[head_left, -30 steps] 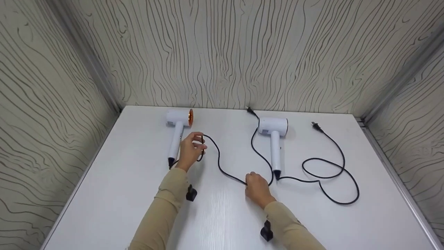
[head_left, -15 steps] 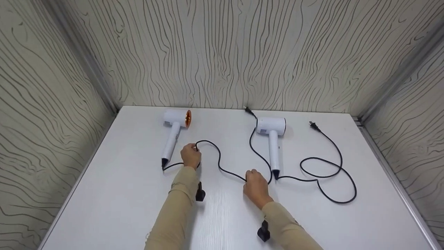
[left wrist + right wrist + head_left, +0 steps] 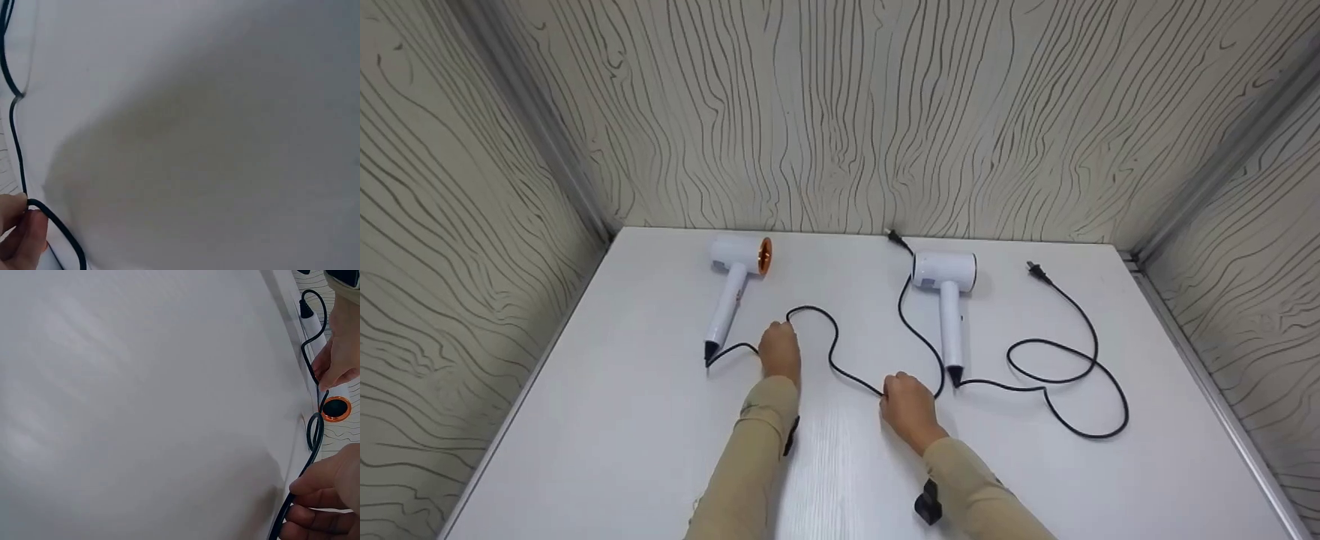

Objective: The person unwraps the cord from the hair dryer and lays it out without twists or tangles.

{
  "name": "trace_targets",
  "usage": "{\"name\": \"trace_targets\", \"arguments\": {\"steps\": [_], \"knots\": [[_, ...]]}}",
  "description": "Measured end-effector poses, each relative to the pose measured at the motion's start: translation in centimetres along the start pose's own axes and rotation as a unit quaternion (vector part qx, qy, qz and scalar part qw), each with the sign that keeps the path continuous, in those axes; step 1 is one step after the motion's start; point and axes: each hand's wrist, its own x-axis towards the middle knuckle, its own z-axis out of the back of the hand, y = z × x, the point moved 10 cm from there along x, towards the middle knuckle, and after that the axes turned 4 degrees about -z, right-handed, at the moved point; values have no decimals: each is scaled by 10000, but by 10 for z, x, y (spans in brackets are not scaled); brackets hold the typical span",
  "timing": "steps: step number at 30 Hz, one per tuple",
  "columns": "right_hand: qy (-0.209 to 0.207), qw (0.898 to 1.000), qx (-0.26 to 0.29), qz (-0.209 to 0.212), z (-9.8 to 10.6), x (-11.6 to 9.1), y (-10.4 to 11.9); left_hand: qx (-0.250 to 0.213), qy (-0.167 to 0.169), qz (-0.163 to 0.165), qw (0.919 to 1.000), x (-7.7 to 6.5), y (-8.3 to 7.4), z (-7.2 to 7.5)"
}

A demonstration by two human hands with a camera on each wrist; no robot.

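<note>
A white hair dryer (image 3: pixel 727 300) with an orange-rimmed nozzle lies at the left of the table. Its black cord (image 3: pixel 835 337) winds across to the middle. My left hand (image 3: pixel 780 351) pinches this cord a short way from the dryer's handle; in the left wrist view the thumb and fingers (image 3: pixel 35 236) meet on it. Farther along the cord, my right hand (image 3: pixel 909 405) holds it between thumb and fingers (image 3: pixel 315 481). Just beyond the right hand, a second white hair dryer (image 3: pixel 951 315) lies with its handle toward me.
From the right dryer, a second cord (image 3: pixel 1121 394) loops over the table's right side and ends in a plug (image 3: pixel 1039 271). Another plug (image 3: pixel 897 238) lies near the back edge. Wood-patterned panels (image 3: pixel 840 112) enclose the white table (image 3: pixel 600 420).
My left hand has come down toward me and slightly right with the cord, away from the left dryer's handle. The left dryer has tilted a little. My right hand has barely moved.
</note>
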Motion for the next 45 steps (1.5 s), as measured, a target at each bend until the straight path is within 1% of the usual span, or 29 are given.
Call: {"name": "trace_targets", "arguments": {"steps": [2, 3, 4, 5, 6, 7, 10, 12, 13, 14, 16, 18, 19, 23, 26, 28, 31, 33, 37, 39, 40, 43, 45], "knots": [[56, 10000, 31, -50, -1, 0, -1, 474, -153, -341, 9982, -6, -12, 6], [88, 9999, 46, -65, -1, 0, -1, 681, -150, -452, 9965, -8, -15, 6], [101, 9999, 60, -69, -1, 0, -1, 755, 11, -504, 9959, -11, -22, 17], [105, 9999, 68, -58, -2, 0, 0, 927, 80, -576, 9940, -12, -25, 18], [108, 9999, 69, -57, -2, 0, 0, 1083, 111, -642, 9920, -15, -29, 23], [105, 9999, 71, -64, -2, 0, 0, 1181, 210, -665, 9905, -16, -31, 25], [-16, 9999, 119, -5, 0, 0, 3, 1174, 859, -545, 9879, -17, -28, 20], [-102, 9998, 169, 43, 1, -1, 4, 1074, 1381, -399, 9838, -18, -23, 13], [-141, 9997, 201, 68, 2, -1, 5, 1021, 1587, -339, 9814, -19, -20, 10], [-181, 9995, 227, 103, 3, -2, 7, 971, 1775, -290, 9789, -19, -18, 8], [-263, 9992, 254, 173, 4, -2, 8, 827, 1925, -256, 9775, -20, -15, 6], [-317, 9990, 247, 206, 5, -2, 9, 642, 1823, -299, 9807, -19, -15, 9], [-345, 9988, 252, 225, 5, -3, 10, 537, 1704, -336, 9833, -18, -16, 11], [-388, 9985, 273, 271, 5, -4, 10, 267, 966, -549, 9934, -16, -19, 25], [-381, 9985, 281, 267, 5, -4, 9, 203, 490, -721, 9960, -15, -21, 35], [-388, 9985, 282, 260, 5, -4, 8, 183, 323, -803, 9961, -16, -22, 40], [-409, 9984, 271, 293, 5, -5, 8, 108, 264, -844, 9960, -16, -22, 44], [-402, 9983, 286, 321, 5, -5, 9, 4, 299, -791, 9964, -15, -20, 45], [-367, 9982, 280, 375, 4, -5, 10, -538, 288, -367, 9975, -14, -11, 49], [-353, 9982, 282, 391, 3, -5, 10, -742, 212, -147, 9969, -13, -6, 51], [-349, 9982, 281, 404, 3, -5, 10, -801, 162, -83, 9966, -13, -5, 52], [-339, 9980, 310, 438, 2, -5, 9, -813, 70, -57, 9967, -14, -4, 52], [-340, 9978, 321, 469, 2, -4, 9, -866, 167, 23, 9961, -14, -3, 49]]}}
